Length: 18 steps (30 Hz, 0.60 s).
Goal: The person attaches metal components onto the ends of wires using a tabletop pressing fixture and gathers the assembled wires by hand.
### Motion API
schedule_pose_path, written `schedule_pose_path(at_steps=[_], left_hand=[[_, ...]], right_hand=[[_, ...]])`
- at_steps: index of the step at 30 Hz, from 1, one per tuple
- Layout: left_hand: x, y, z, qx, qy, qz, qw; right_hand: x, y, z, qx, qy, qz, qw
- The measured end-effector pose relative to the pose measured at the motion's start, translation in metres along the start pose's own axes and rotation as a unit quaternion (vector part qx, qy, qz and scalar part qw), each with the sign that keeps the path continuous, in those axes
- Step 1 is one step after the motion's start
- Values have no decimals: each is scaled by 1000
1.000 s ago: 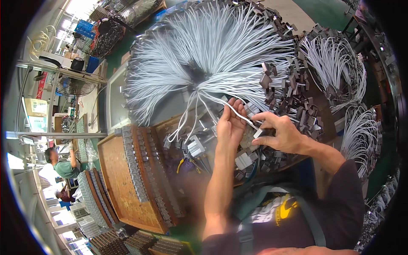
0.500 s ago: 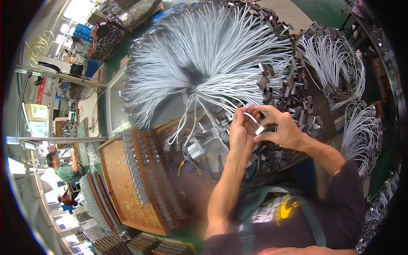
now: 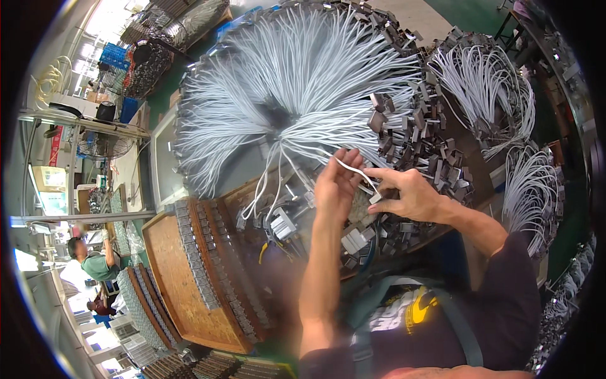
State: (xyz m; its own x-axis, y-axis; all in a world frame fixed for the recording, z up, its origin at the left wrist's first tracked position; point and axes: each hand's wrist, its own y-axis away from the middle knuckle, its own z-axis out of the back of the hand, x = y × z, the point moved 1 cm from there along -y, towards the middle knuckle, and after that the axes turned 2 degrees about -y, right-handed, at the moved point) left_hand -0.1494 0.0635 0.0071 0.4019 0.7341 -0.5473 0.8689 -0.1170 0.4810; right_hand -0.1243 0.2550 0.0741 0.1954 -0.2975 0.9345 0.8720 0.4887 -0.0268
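Observation:
A white cable [image 3: 361,173] runs from the big bundle across the fingers of my left hand [image 3: 336,183]. These fingers are loosely curled, palm up, with the cable passing through them. My right hand [image 3: 409,196] pinches the small pale connector [image 3: 376,198] at the cable's end between thumb and fingers. Behind both hands, many white cables [image 3: 328,69] fan out from a dark centre, dark metal-ended connectors along the rim. Loose dark connectors [image 3: 404,235] lie heaped beneath my right hand. Beside my left forearm sits a group of pale silver blocks [image 3: 357,240].
A wooden tray [image 3: 180,284] with rows of metal parts stands at left. Nearby lie another pale block [image 3: 283,223] and a yellow-handled tool [image 3: 264,251]. Further cable bundles [image 3: 483,88] are at right. A person in green [image 3: 98,265] works far left.
My left hand has moved left and away from my right hand, its fingers loosening, so more cable shows between them. The silver blocks beside my left forearm are now uncovered. The view has shifted slightly.

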Motion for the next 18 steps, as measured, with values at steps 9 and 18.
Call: schedule_pose_path(at_steps=[9, 18], left_hand=[[-24, -30, 3, -21, 224, 8, 974], [-18, -21, -2, 3, 313, 48, 948]], right_hand=[[-4, 8, -9, 50, 39, -26, 998], [-12, 5, -6, 83, -51, -72, 993]])
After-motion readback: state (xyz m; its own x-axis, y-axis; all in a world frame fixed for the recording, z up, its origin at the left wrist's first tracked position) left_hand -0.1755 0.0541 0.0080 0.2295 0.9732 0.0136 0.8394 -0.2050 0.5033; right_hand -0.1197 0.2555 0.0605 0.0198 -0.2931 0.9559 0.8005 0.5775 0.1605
